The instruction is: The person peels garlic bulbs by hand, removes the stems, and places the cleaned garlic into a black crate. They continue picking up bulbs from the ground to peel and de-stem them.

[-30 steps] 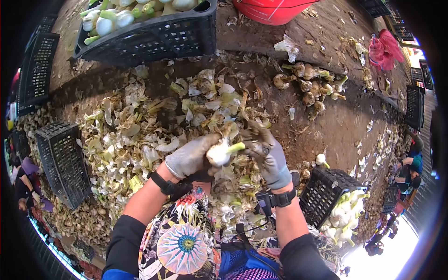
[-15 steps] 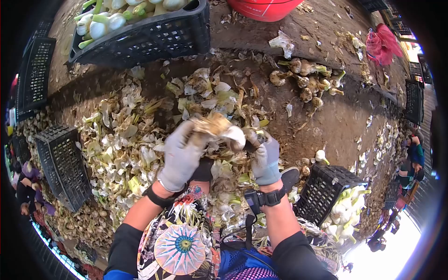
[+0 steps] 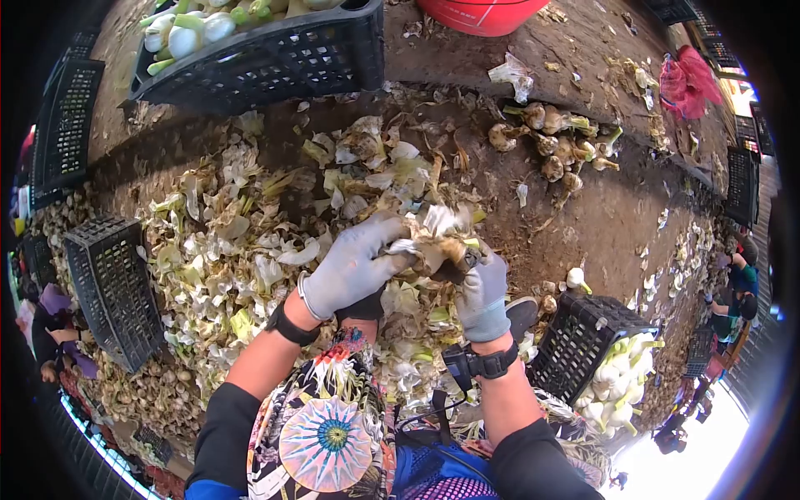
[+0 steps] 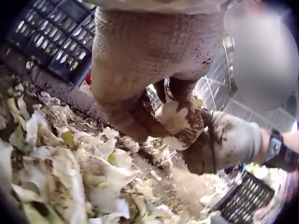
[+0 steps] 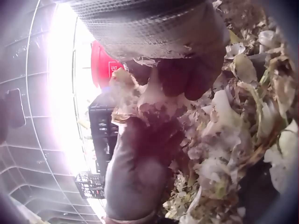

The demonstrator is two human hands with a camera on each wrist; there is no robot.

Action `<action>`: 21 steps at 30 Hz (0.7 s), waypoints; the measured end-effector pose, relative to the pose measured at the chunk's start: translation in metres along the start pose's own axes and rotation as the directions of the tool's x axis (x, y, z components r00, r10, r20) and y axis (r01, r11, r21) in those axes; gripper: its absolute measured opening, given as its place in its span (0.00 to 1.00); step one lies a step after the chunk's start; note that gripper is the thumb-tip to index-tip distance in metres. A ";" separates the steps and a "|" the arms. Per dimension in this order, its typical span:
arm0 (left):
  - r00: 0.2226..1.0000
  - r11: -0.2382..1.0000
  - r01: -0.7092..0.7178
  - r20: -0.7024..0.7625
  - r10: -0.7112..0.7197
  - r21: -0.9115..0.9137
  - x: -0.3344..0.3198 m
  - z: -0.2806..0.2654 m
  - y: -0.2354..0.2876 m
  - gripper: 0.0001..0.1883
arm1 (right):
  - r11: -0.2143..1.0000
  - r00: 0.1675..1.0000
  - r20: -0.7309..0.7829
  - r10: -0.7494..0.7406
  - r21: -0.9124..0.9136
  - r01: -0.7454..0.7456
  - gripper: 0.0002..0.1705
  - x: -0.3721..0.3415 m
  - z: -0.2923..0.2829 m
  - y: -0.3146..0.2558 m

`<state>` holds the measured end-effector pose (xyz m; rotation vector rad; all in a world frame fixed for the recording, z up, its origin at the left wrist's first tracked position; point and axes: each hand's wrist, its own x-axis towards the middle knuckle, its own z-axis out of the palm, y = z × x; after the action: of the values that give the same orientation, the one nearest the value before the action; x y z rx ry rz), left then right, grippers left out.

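Note:
Both gloved hands meet over the husk pile in the head view, a garlic bulb [image 3: 433, 252] with loose brown and white skin between them. My left hand [image 3: 354, 262] grips the bulb from the left, its fingers curled. From the other side my right hand [image 3: 483, 293] pinches it, its dirt-darkened fingertips close to a bit of green. In the left wrist view the pale face of the bulb [image 4: 175, 119] shows between the two gloves. Torn skin and the bulb [image 5: 156, 95] appear between the fingers in the right wrist view, partly hidden by the gloves.
Peeled skins [image 3: 225, 242] cover the ground. A black crate [image 3: 267, 75] of trimmed garlic and a red bucket [image 3: 483, 15] stand ahead. Untrimmed garlic bulbs [image 3: 557, 142] lie at right, above a tipped crate [image 3: 575, 342] with white bulbs. Another crate [image 3: 112, 292] stands left.
A second ago the left hand held a white bulb with a green stem, the right hand apart from it. Now both hands are on a bulb with loose brown skin.

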<state>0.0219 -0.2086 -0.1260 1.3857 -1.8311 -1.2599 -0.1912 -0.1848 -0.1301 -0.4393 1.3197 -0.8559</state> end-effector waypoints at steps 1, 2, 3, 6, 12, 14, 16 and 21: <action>0.997 0.978 0.077 0.004 -0.078 -0.192 0.002 0.001 -0.002 0.19 | 0.957 0.962 0.143 -0.231 0.211 0.198 0.29 -0.004 0.002 0.004; 0.988 0.913 0.151 0.024 -0.153 -0.378 0.003 0.001 -0.003 0.16 | 0.957 0.962 0.143 -0.231 0.210 0.198 0.29 -0.004 -0.001 0.003; 0.975 0.881 0.223 0.086 -0.206 -0.417 0.005 -0.001 -0.003 0.14 | 0.980 0.963 0.186 -0.196 0.060 0.188 0.30 -0.003 -0.005 0.001; 0.963 0.859 0.264 0.067 -0.262 -0.438 0.004 -0.005 0.003 0.12 | 0.984 0.987 0.152 -0.054 -0.161 0.079 0.26 -0.002 -0.002 -0.008; 0.916 0.808 0.393 0.107 -0.388 -0.439 -0.025 -0.031 0.013 0.12 | 0.965 0.969 -0.221 0.110 0.257 -0.051 0.14 0.028 -0.050 0.006; 0.929 0.845 0.367 0.205 -0.310 -0.389 -0.025 -0.038 0.000 0.13 | 0.971 0.971 -0.206 0.122 0.228 -0.073 0.14 0.021 -0.038 0.000; 0.970 0.972 0.216 0.089 -0.225 0.093 -0.018 -0.027 -0.007 0.15 | 0.976 0.973 -0.192 0.129 0.199 -0.091 0.14 0.014 -0.027 -0.007; 0.994 0.995 0.044 -0.091 -0.052 -0.089 0.001 -0.007 0.020 0.13 | 0.995 0.994 -0.059 0.093 -0.037 -0.095 0.17 -0.001 -0.012 -0.016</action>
<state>0.0184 -0.2110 -0.1055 1.4249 -1.6702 -1.2611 -0.2074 -0.1920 -0.1203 -0.3832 1.4012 -0.7696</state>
